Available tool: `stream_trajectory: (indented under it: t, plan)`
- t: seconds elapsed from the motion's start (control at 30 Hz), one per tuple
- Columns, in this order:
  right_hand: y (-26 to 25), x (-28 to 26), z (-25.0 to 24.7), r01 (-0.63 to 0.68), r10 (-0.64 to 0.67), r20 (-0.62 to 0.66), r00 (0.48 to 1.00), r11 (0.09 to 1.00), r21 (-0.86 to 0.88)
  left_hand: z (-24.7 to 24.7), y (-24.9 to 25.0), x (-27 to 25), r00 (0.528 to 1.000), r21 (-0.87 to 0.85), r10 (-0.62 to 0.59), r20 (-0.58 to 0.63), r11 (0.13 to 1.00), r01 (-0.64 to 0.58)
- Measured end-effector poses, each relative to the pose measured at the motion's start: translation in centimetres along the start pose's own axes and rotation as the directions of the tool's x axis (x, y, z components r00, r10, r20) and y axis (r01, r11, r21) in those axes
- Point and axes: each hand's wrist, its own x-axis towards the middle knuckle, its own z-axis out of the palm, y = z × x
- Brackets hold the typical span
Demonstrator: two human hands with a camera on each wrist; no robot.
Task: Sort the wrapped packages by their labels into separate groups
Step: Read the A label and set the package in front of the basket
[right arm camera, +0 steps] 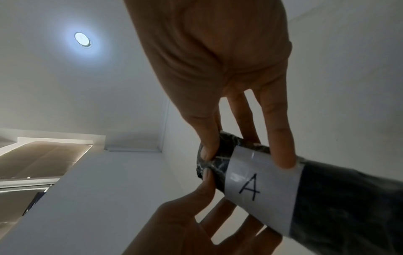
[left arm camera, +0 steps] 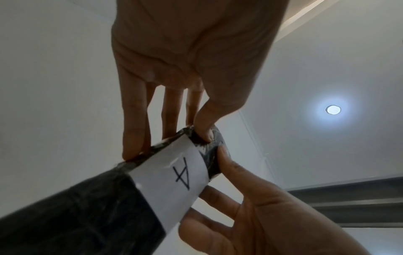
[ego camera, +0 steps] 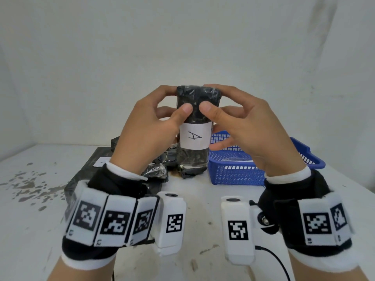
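Both hands' grip (ego camera: pixel 195 108) round package (ego camera: pixel 197 96)

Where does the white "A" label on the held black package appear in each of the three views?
Head: white "A" label at centre, between both hands.
Left wrist: label lower centre, letter upside down.
Right wrist: label lower right.
Shared landmark: thumbs pinching the black package above the label.

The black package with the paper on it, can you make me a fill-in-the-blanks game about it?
1. The label on the black package shows the letter ____.
2. The package is held by ____ hands.
3. The basket on the table is ____ in colour.
4. The basket sits to the ____ of the held package.

Missing words: A; two; blue; right
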Motion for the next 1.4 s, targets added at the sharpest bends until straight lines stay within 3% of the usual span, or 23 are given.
stream_trajectory:
  t: [0.63, 0.73, 0.83, 0.97, 1.17, 1.27, 1.4]
  plan:
    - [-0.8, -0.1, 0.3, -0.059, 0.062, -0.033, 0.998, 0.995, 0.085, 0.2, 1.0, -0.1, 0.999, -0.174, -0.033, 0.038, 0.984, 0.039]
    - [-0.8, -0.1, 0.3, -0.040, 0.044, -0.053, 0.998, 0.996, 0.079, 0.2, 0.9, -0.2, 0.996, -0.148, 0.003, 0.086, 0.989, 0.009]
    - [-0.8, -0.1, 0.3, -0.016, 0.023, -0.089, 0.996, 0.997, 0.079, -0.1, 0.6, -0.2, 0.987, 0.001, 0.086, 0.134, 0.996, -0.087]
    - [-0.8, 0.1, -0.1, 0.017, -0.007, -0.137, 0.990, 0.997, 0.072, -0.5, 0.8, -0.1, 1.000, -0.126, 0.024, 0.015, 0.992, -0.021]
    - [0.0, 0.5, -1.5, -0.029, 0.013, -0.100, 0.995, 0.987, -0.159, -0.4, 0.5, 0.6, 0.976, -0.363, -0.089, -0.198, 0.932, 0.012]
    - [0.4, 0.6, -1.7, -0.073, 0.068, -0.045, 0.997, 0.989, -0.132, -0.5, 0.5, 0.6, 0.977, -0.450, -0.104, -0.189, 0.893, 0.008]
    - [0.3, 0.4, -1.8, -0.021, 0.022, -0.050, 0.998, 1.000, 0.015, -0.5, 0.3, 0.6, 0.994, -0.352, -0.076, -0.074, 0.935, 0.045]
